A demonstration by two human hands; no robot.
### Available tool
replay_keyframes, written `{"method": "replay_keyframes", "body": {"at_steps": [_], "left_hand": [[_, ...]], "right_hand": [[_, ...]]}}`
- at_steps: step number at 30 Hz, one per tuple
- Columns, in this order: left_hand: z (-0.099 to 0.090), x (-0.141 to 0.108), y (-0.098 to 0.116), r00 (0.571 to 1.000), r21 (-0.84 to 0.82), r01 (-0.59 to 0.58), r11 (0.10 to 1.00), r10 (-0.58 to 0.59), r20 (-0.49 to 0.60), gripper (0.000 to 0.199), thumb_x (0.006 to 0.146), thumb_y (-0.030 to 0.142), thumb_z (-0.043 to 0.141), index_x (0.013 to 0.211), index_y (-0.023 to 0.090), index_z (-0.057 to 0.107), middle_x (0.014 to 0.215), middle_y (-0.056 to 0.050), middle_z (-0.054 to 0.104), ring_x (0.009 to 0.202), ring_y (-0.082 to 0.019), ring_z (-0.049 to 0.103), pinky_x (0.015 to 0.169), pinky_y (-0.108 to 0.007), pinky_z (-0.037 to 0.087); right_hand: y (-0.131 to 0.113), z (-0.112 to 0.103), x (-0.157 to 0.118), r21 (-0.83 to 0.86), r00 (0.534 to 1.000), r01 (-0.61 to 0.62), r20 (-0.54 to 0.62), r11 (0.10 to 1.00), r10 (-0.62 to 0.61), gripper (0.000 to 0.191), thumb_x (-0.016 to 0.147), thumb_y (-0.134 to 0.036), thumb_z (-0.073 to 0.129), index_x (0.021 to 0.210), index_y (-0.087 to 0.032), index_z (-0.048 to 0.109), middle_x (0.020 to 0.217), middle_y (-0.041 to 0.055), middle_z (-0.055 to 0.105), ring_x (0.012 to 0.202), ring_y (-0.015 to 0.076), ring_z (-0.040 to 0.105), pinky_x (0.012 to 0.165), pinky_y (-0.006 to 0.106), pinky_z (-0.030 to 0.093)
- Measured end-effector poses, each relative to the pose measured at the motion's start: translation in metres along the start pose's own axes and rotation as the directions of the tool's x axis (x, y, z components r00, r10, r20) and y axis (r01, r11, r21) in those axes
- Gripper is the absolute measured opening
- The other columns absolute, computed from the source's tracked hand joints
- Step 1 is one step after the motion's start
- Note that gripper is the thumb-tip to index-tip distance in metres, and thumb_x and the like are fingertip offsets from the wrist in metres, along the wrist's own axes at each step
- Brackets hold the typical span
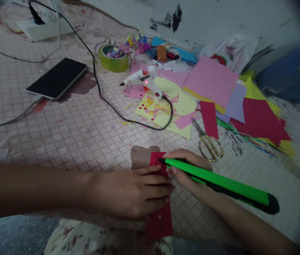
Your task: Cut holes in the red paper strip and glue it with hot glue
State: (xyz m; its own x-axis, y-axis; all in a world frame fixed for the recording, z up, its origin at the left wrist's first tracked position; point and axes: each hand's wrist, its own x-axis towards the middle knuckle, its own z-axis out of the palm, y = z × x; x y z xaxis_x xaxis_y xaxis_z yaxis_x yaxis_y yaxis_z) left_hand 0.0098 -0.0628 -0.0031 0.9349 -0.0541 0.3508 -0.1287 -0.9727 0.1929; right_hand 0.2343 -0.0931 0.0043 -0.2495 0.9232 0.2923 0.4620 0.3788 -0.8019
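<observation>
My left hand (pixel 136 193) lies flat across a red paper strip (pixel 162 226), its fingers stretched out and pressing the strip to the cloth. A small pale hole shows in the strip below my fingers. In my right hand (pixel 187 166) is a long green-and-black tool (pixel 219 179), held by its front end. Its dark tip rests at the strip's upper part, just above my left fingertips. Whether the tip is a blade or a jaw is unclear. Gold-handled scissors (pixel 207 141) lie beyond my right hand.
A white glue gun (pixel 147 79) with a lit red light rests near pale yellow paper (pixel 187 101) strewn with scraps. Its black cord (pixel 95 74) loops across the cloth. Green tape (pixel 113 63), a phone (pixel 57 78), colored sheets (pixel 211 79), white string (pixel 231 140) and a power strip (pixel 44 30) lie around.
</observation>
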Motion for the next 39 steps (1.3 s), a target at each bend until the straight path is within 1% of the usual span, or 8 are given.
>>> {"method": "replay_keyframes", "body": {"at_steps": [4,10,15,19,24,29,33,39], "left_hand": [[0.0001,0.0,0.0,1.0,-0.016,0.013,1.0,-0.014,-0.013,0.032,0.105,0.022,0.043,0.118,0.01,0.071,0.137,-0.01,0.066,0.134,-0.027,0.055,0.123,-0.046,0.037],[0.001,-0.001,0.0005,1.0,0.008,0.013,1.0,-0.014,0.025,0.033,0.105,0.023,0.042,0.121,0.013,0.07,0.144,-0.009,0.06,0.138,-0.027,0.052,0.125,-0.046,0.032],[0.001,-0.0012,0.0003,1.0,-0.01,0.016,1.0,-0.016,-0.004,0.031,0.104,0.026,0.046,0.116,0.014,0.072,0.141,-0.01,0.063,0.136,-0.027,0.054,0.124,-0.045,0.035],[0.0013,-0.0018,0.0002,0.999,-0.017,0.002,1.0,-0.001,0.038,0.034,0.105,0.025,0.042,0.12,0.012,0.07,0.142,-0.009,0.062,0.137,-0.029,0.052,0.123,-0.049,0.034],[0.0003,-0.0017,-0.001,0.999,-0.013,-0.003,1.0,0.004,0.046,0.037,0.106,0.025,0.039,0.123,0.011,0.069,0.142,-0.009,0.062,0.137,-0.028,0.051,0.123,-0.049,0.034],[0.0013,-0.0018,-0.0016,0.999,-0.004,-0.011,1.0,0.011,0.035,0.034,0.105,0.023,0.041,0.122,0.012,0.069,0.142,-0.008,0.062,0.137,-0.028,0.052,0.125,-0.047,0.031],[0.0015,-0.0019,-0.001,1.0,-0.031,0.01,0.999,-0.009,0.015,0.032,0.104,0.026,0.046,0.118,0.012,0.07,0.142,-0.01,0.062,0.138,-0.028,0.052,0.127,-0.046,0.028],[0.0006,-0.0012,-0.0003,1.0,-0.026,0.015,1.0,-0.015,0.008,0.031,0.104,0.025,0.046,0.117,0.013,0.071,0.141,-0.011,0.063,0.137,-0.027,0.053,0.126,-0.045,0.031]], "right_hand": [[-0.0014,-0.0033,0.0007,-0.015,1.0,-0.002,0.011,1.0,0.003,0.024,0.086,-0.01,0.061,0.103,-0.025,0.07,0.092,-0.0004,0.076,0.08,0.0153,0.072,0.07,0.026,0.06],[-0.0008,-0.0069,-0.0003,-0.04,0.996,-0.093,-0.024,0.995,0.092,0.021,0.086,-0.014,0.061,0.1,-0.027,0.07,0.089,-0.0011,0.077,0.077,0.0164,0.072,0.069,0.027,0.06],[0.0007,-0.0063,-0.0005,-0.035,0.997,-0.075,0.014,0.997,0.075,0.022,0.087,-0.014,0.06,0.103,-0.026,0.071,0.093,-0.0004,0.077,0.081,0.0165,0.073,0.071,0.027,0.06],[-0.0018,-0.0062,0.0015,-0.021,0.999,-0.046,0.002,0.999,0.046,0.022,0.087,-0.015,0.06,0.103,-0.026,0.07,0.091,0.0001,0.077,0.079,0.0165,0.073,0.069,0.026,0.06],[-0.0037,-0.0042,0.0027,-0.014,1.0,-0.021,0.017,1.0,0.021,0.023,0.086,-0.012,0.06,0.101,-0.025,0.071,0.089,-0.0002,0.077,0.077,0.015,0.073,0.068,0.025,0.06],[0.0003,-0.0035,-0.0001,0.016,0.999,-0.051,0.012,0.999,0.051,0.026,0.087,-0.011,0.061,0.105,-0.026,0.071,0.094,-0.0018,0.077,0.084,0.0135,0.072,0.074,0.023,0.059],[0.0008,-0.0047,-0.0016,0.017,0.998,-0.069,0.009,0.997,0.069,0.022,0.088,-0.014,0.061,0.103,-0.026,0.071,0.093,-0.0017,0.076,0.083,0.0133,0.071,0.074,0.023,0.059],[0.0034,-0.0068,-0.0043,0.006,0.993,-0.122,0.013,0.993,0.122,0.019,0.091,-0.02,0.063,0.106,-0.029,0.071,0.094,-0.0002,0.075,0.082,0.0154,0.07,0.072,0.027,0.059]]}}
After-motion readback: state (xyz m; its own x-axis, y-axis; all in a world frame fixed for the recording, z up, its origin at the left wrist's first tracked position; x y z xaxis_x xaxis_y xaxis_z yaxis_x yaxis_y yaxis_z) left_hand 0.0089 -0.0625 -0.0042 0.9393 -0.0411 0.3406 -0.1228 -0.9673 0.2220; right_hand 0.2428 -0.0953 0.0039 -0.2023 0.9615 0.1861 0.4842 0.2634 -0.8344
